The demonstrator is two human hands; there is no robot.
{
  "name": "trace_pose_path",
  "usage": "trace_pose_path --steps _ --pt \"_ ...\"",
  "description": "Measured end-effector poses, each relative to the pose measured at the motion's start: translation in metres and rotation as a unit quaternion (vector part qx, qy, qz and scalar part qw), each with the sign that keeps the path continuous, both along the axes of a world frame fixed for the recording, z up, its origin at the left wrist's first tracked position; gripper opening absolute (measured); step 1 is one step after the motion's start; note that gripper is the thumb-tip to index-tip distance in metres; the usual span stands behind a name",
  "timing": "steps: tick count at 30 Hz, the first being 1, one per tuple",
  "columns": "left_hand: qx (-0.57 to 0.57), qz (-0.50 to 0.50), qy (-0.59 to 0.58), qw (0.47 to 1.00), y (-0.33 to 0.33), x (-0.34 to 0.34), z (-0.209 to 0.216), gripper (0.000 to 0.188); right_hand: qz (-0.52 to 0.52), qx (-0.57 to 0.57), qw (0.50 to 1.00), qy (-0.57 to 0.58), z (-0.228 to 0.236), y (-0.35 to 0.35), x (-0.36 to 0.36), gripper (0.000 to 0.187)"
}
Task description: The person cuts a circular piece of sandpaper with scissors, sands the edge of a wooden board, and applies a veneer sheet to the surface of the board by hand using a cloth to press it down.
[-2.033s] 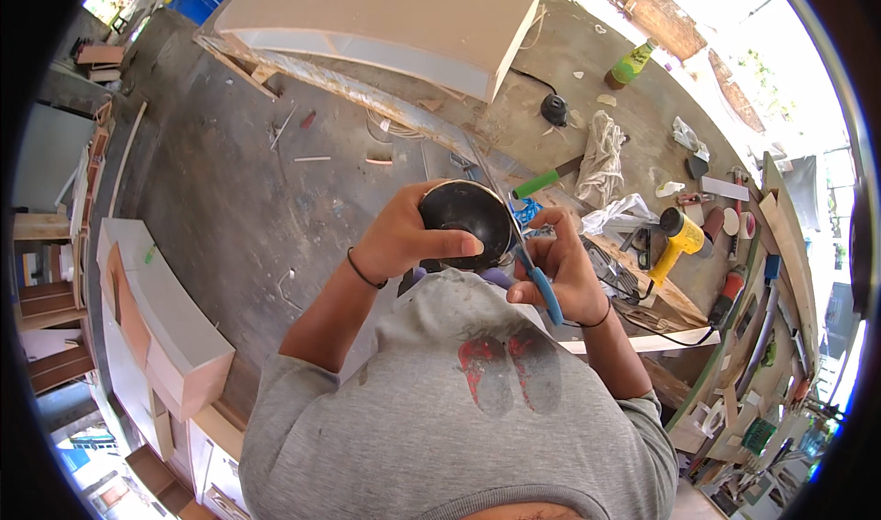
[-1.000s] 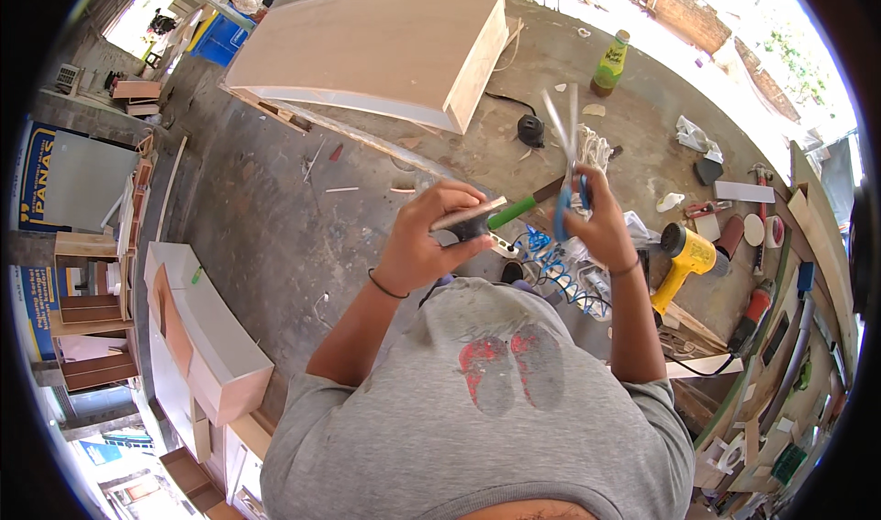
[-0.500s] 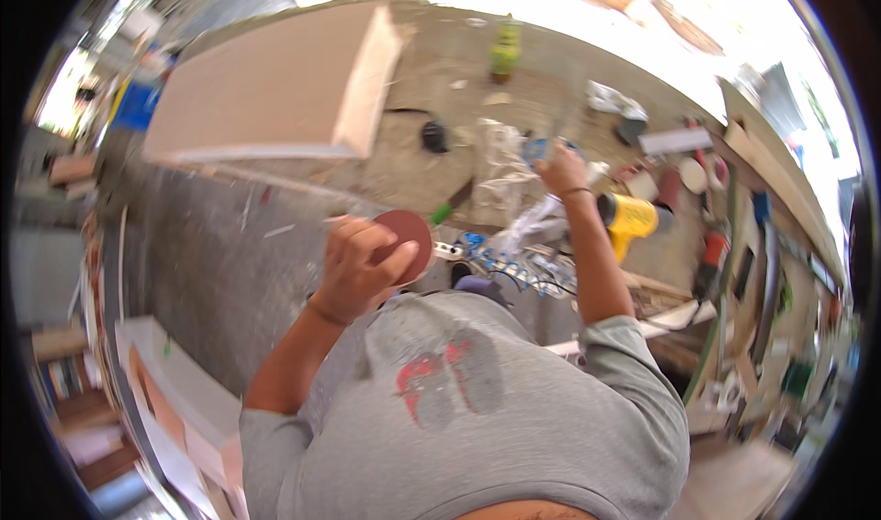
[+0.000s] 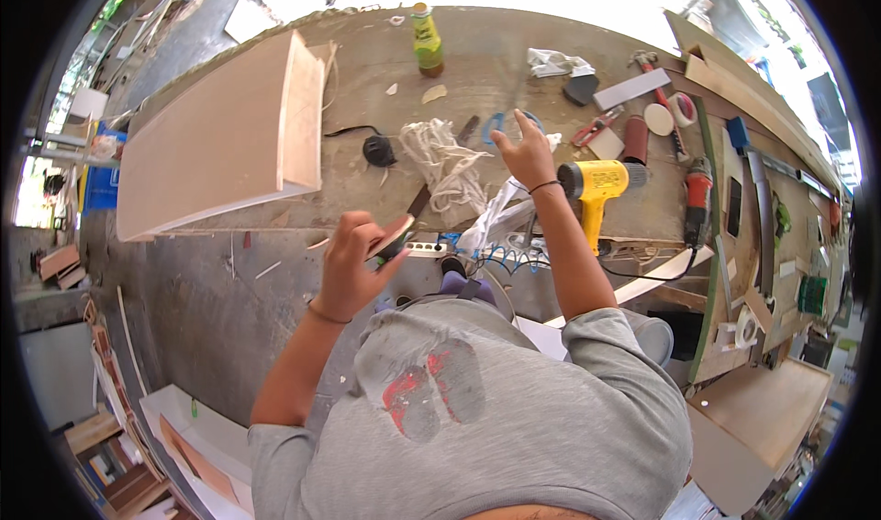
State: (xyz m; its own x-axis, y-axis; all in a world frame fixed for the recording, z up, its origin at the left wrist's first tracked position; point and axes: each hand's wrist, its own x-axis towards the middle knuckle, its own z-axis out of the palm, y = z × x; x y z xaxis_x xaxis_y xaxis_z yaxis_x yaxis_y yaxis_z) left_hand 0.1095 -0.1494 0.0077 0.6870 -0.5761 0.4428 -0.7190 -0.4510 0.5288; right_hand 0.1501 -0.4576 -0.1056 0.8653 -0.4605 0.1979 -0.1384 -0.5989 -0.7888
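Note:
My left hand (image 4: pixel 355 256) is closed on a round sanding disc (image 4: pixel 396 238), held tilted nearly edge-on in front of the bench. Its reddish-brown face showed a moment ago. Over the bench, my right hand (image 4: pixel 529 157) has its thumb and forefinger spread at a blue-handled tool (image 4: pixel 495 127), which looks like scissors. The fingers hide part of it, and its upper part is faint. A yellow heat gun (image 4: pixel 601 181) lies just right of my right wrist. Whitish cord or rag (image 4: pixel 443 164) is heaped to the left of that hand.
A large pinkish wooden box (image 4: pixel 216 134) stands on the bench's left. Around lie a black tape measure (image 4: pixel 377 150), a green-yellow bottle (image 4: pixel 427 43) and a red angle grinder (image 4: pixel 699 199) with its cable. A power strip (image 4: pixel 427 249) sits by the front edge.
The view has shifted, so bench items appear farther left. My left hand has turned the disc from face-up to nearly edge-on. My right hand stays by the blue handles, its fingers now visibly spread.

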Motion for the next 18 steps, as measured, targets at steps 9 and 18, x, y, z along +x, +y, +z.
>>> trace_pose_path --steps 9,18 --pt "-0.033 0.003 0.108 0.994 0.002 -0.016 -0.034 0.047 0.183 -0.205 0.932 0.238 -0.012 0.082 -0.013 0.106" --pt "-0.022 0.103 0.12 0.987 0.013 -0.022 -0.054 0.046 0.037 0.348 0.936 0.044 -0.056 0.032 0.06 0.102"
